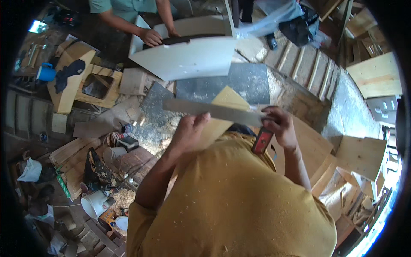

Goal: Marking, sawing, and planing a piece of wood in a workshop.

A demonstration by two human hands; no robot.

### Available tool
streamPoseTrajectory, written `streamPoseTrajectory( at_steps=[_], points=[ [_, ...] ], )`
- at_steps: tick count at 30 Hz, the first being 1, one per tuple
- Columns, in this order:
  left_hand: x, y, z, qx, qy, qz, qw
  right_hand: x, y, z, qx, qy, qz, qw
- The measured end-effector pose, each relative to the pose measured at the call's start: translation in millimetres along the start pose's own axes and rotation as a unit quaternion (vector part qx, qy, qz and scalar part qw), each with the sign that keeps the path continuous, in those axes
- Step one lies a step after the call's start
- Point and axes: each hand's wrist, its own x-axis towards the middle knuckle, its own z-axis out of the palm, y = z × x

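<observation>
In front of my chest I hold a try square, with a long grey metal blade (231, 113) and a red-and-black handle (262, 141). My right hand (280, 125) is closed around the corner where blade and handle meet. My left hand (191, 128) is closed at the lower edge of the blade, thumb up against it; its fingers are partly hidden. Below and behind the blade is a pale wooden board (230, 97), its corner pointing away from me. My shirt hides part of it.
Across from me, another person's hands (151, 37) rest on a white box-like panel piece (188, 58). A dark dusty board (252, 81) lies beneath it. At left are wooden pieces (64, 92), a blue mug (46, 72) and a white bucket (93, 204); at right, a wooden box (359, 156).
</observation>
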Motion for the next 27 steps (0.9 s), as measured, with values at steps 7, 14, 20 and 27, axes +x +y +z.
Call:
streamPoseTrajectory(
  at_steps=[7,14,20,27],
  points=[
    [-5.4,-6.7,2.5,-0.021,0.014,0.025,0.999,9.2,-18.8,-1.0,-0.08,-0.095,0.07,0.99],
    [-9.8,-4.1,14.3,0.089,0.047,0.008,0.995,0.9,-1.6,-5.2,-0.049,-0.074,0.045,0.995],
    [-7.2,4.5,23.1,0.143,0.039,-0.011,0.989,-7.9,1.9,-12.2,-0.031,-0.046,0.071,0.996],
    [-0.1,9.8,27.8,0.157,0.012,-0.01,0.987,-9.5,5.6,-21.3,-0.015,-0.029,0.084,0.996]
  ],
)
